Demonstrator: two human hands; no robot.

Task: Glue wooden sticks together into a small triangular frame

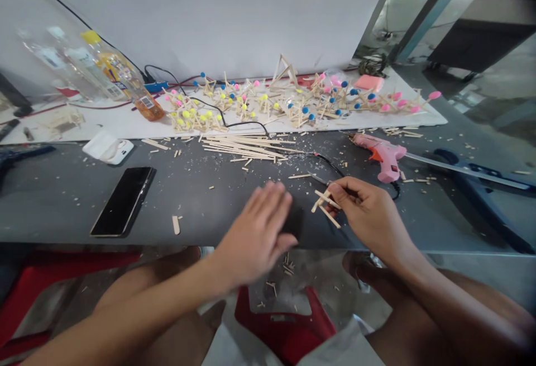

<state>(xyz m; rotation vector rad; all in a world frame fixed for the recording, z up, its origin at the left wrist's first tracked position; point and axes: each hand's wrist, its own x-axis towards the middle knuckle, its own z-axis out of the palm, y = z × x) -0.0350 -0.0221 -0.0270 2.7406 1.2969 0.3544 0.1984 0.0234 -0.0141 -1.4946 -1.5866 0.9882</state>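
Observation:
My right hand [368, 212] pinches a small frame of glued wooden sticks [325, 203] just above the dark tabletop [209, 198]. My left hand [257, 232] lies over a dark object [294, 222] at the table's front edge, fingers stretched and blurred by motion. A pile of loose wooden sticks [247, 147] lies further back. A pink glue gun [381, 156] rests to the right of my right hand, its black cord running towards the sticks.
A black phone [123, 199] lies at left, a white case [108, 148] behind it. Several stick figures with yellow, pink and blue balls [293, 100] stand on a white board. Bottles [121, 78] stand back left. A long blue-handled tool [477, 173] lies at right. Red stools [285, 327] sit below.

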